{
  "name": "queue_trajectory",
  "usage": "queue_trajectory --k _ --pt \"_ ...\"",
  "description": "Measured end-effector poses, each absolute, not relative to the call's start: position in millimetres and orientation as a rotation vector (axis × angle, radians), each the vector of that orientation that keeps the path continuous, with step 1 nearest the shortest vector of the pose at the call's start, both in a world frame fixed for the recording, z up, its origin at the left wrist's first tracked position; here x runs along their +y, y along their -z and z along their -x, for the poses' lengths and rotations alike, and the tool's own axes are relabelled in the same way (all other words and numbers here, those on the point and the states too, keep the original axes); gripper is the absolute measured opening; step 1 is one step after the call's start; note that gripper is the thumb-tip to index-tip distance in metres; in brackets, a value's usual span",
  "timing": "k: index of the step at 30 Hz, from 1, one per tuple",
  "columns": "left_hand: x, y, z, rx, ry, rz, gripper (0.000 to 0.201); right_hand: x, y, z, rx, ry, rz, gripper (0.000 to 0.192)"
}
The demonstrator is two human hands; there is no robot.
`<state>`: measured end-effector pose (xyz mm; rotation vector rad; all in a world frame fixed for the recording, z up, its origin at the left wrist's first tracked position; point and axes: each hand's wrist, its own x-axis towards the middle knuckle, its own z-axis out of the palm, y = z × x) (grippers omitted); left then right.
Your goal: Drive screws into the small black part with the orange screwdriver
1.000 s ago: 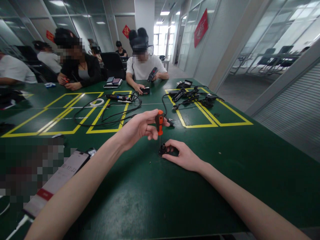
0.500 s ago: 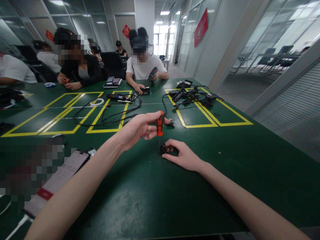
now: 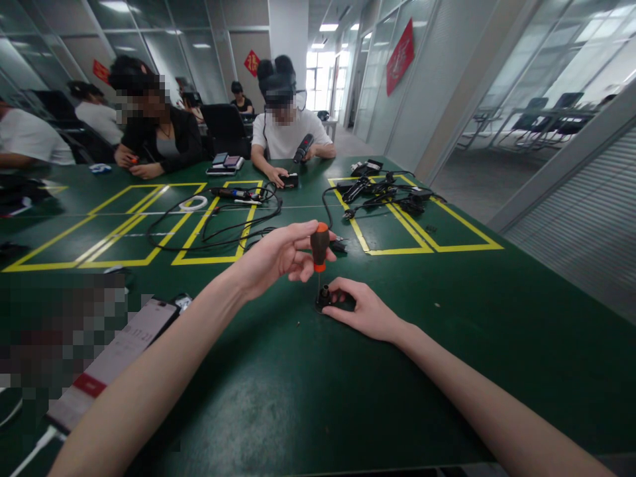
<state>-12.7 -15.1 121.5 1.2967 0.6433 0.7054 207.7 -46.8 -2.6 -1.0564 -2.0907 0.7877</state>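
Observation:
My left hand (image 3: 284, 255) is closed around the handle of an orange and black screwdriver (image 3: 320, 246), which stands nearly upright. Its thin shaft runs down to a small black round part (image 3: 324, 299) with a short raised stub, resting on the green table (image 3: 278, 397). Whether the tip sits in a screw is too small to tell. Thumb and fingers of my right hand (image 3: 365, 308) pinch that black part from the right side.
A phone (image 3: 116, 361) with a white cable lies at the left, under my left forearm. Beyond my hands are looped black cables (image 3: 213, 232), a white ring (image 3: 193, 203) and a heap of black cords (image 3: 382, 192). Across the table, a person (image 3: 291, 132) holds a dark tool.
The screwdriver handle has turned in my left fingers, showing a dark side where orange showed before. My right hand and the black part have stayed in place.

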Motion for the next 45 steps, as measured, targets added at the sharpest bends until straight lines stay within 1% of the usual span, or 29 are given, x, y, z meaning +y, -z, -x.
queue_trajectory --k 5,16,21,26,34,40,45 --pt "-16.4 -121.1 13.5 0.711 -0.739 -1.331 0.060 -46.7 2.6 -207.8 -2.102 -0.775 1.061 0.016" --pt "-12.3 -121.8 14.5 0.662 -0.702 -1.305 0.055 -47.4 2.3 -208.0 -2.094 -0.797 1.053 0.016" --pt "-14.7 -120.8 12.8 0.685 -0.732 -1.293 0.059 -47.3 2.7 -207.8 -2.095 -0.780 1.050 0.016" --pt "-13.7 -120.3 14.5 0.686 -0.738 -1.292 0.053 -46.7 2.8 -208.2 -2.107 -0.772 1.060 0.016" --pt "-12.3 -121.5 13.0 0.647 -0.705 -1.291 0.052 -46.9 2.4 -208.4 -2.097 -0.789 1.069 0.017" --pt "-15.0 -120.0 12.5 0.689 -0.738 -1.304 0.060 -46.9 2.7 -208.1 -2.093 -0.783 1.066 0.017" --pt "-13.1 -119.8 14.6 0.655 -0.749 -1.286 0.053 -47.1 2.7 -207.7 -2.090 -0.794 1.054 0.017"
